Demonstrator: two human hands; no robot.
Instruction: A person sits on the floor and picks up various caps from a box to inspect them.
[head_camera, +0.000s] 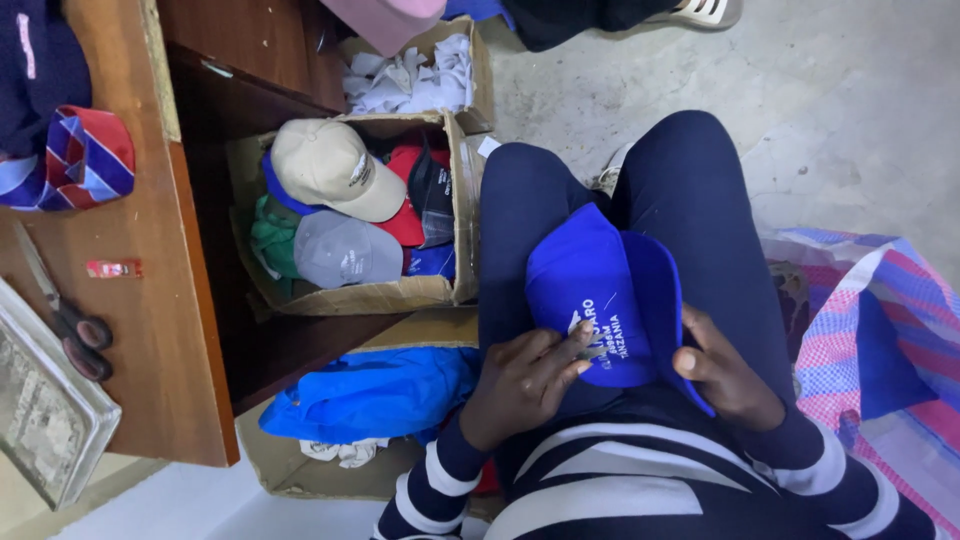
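— Head view, going left to right: what is lying about?

— Scissors (68, 325) are resting on the wooden table (150, 330); a cardboard box (455, 215) of caps is sitting right of it.

— And the hands?

— Left hand (520, 385) is pinching the blue cap (590, 290) at its embroidered front, on the lap. Right hand (728, 378) is curling around the brim, thumb pressing. It looks soft, light; the stiffer brim is offering the surest hold.
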